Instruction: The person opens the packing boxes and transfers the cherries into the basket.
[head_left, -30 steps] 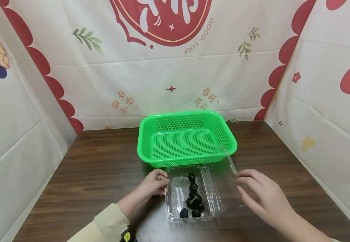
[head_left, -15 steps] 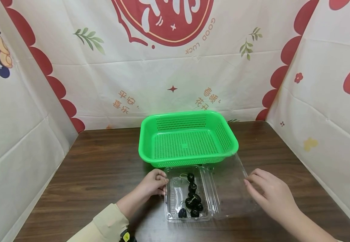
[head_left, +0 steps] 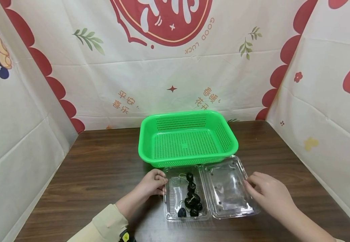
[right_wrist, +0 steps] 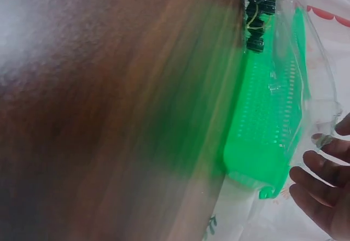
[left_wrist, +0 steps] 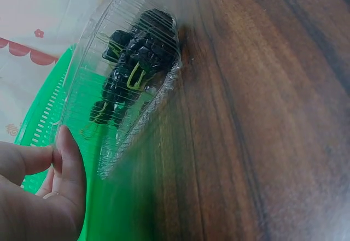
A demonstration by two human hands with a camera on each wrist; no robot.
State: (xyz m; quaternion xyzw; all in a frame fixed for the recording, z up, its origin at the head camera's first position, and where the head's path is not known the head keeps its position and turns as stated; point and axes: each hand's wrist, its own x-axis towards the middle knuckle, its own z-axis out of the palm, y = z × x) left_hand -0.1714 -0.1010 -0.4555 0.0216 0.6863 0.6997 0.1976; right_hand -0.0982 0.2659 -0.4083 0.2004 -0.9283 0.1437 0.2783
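A clear plastic box (head_left: 175, 195) lies on the table, with several dark, round fruits with green stems (head_left: 193, 200) inside. Its lid (head_left: 227, 188) is folded out to the right. My left hand (head_left: 150, 184) pinches the box's left rim between thumb and fingers; the left wrist view shows this left hand (left_wrist: 49, 192) at the rim close up. At the lid's right edge, my right hand (head_left: 270, 195) pinches it with thumb and index finger. In the right wrist view the right hand's (right_wrist: 322, 181) other fingers are spread loosely beside the lid (right_wrist: 317, 82).
Right behind the box stands a green perforated basket (head_left: 184, 161), with nothing inside. The lid's back edge is close against its front. Brown wooden table (head_left: 102, 161) extends to both sides. Printed white cloth (head_left: 150, 77) hangs at the back and sides.
The lid has swung down to the right, from tilted up to nearly flat, with my right hand moving slightly right along with it. My left hand has stayed on the box rim.
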